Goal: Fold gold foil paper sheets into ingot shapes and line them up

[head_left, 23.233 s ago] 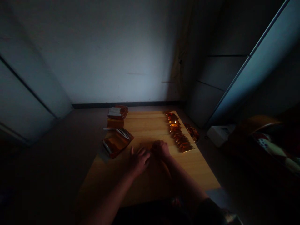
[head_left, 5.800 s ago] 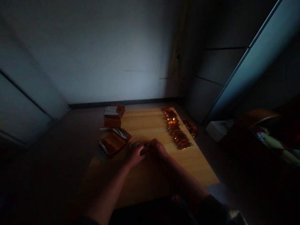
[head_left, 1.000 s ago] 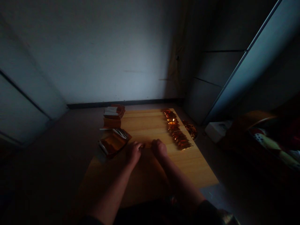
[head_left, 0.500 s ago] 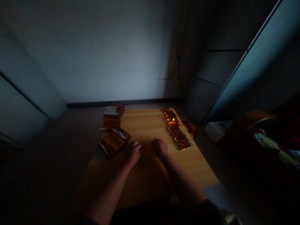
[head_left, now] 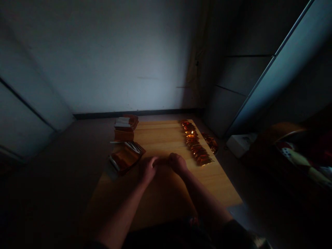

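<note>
Both hands are at the middle of the wooden table (head_left: 160, 135), close together. A small dark orange strip of paper (head_left: 163, 161) spans the gap between them, dim and partly covered by the fingers. My left hand (head_left: 149, 167) is closed on its left end, thumb turned inward. My right hand (head_left: 177, 162) is curled into a fist around the other end. Just left of my left hand lies a stack of shiny orange-gold foil sheets (head_left: 127, 157) with white edges. On the right stands a long row of folded gold foil pieces (head_left: 193, 141).
Behind the near stack is another pile of orange and white sheets (head_left: 124, 133). More gold foil pieces (head_left: 210, 142) sit beyond the table's right edge. A white box (head_left: 238, 143) is on the floor at right. A wall (head_left: 155, 69) rises behind the table, and the room is dark.
My left hand has shifted slightly and its thumb now points up and inward. The paper between the hands looks darker. My right hand has barely moved.
</note>
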`<state>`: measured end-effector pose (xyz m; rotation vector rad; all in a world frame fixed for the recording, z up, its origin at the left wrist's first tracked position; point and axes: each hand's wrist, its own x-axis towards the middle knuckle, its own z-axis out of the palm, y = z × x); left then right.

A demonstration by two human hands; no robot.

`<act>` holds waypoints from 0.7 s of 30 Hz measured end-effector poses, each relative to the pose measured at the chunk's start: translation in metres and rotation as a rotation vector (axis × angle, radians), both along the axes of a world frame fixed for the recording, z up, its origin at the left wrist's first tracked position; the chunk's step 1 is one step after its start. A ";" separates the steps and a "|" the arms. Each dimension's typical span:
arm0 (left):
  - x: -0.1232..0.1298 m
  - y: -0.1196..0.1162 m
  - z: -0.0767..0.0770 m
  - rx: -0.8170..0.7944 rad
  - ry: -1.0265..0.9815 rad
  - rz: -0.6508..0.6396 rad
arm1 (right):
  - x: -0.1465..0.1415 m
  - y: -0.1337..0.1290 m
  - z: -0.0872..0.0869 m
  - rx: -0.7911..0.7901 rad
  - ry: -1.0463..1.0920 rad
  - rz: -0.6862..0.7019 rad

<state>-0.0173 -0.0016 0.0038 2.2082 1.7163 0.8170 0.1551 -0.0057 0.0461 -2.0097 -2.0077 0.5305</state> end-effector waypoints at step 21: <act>-0.007 -0.011 0.003 0.120 0.213 -0.212 | 0.011 -0.017 -0.044 0.317 -0.097 0.222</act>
